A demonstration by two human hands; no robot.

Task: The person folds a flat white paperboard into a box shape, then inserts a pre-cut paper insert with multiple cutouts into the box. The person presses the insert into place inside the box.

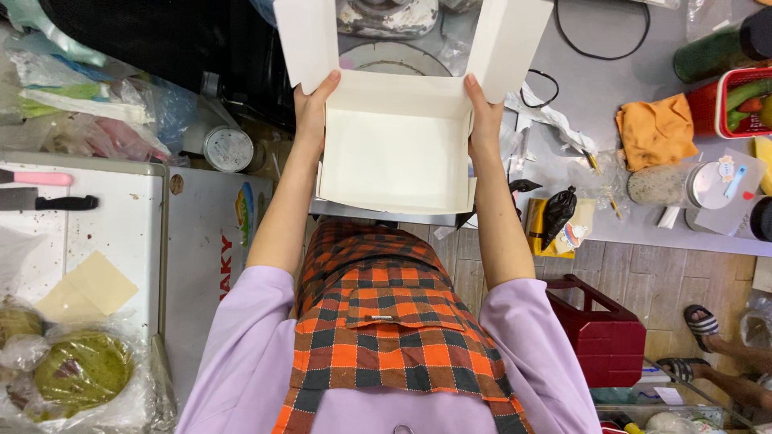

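Observation:
An open white cardboard box (394,157) is held in front of me above the edge of a grey counter (595,88). My left hand (312,112) grips its left wall, thumb inside at the corner. My right hand (484,120) grips the right wall the same way. Two tall side flaps (305,40) stand up at the far end. The box is empty inside. My purple sleeves and an orange-and-black checked apron (386,321) fill the lower middle.
On the counter lie an orange cloth (655,130), a red basket of vegetables (744,100), a black cable loop (603,32) and lidded jars (708,185). A white chest (121,233) with wrapped cakes (80,370) stands left. A red stool (599,329) and another person's sandalled feet (708,345) are right.

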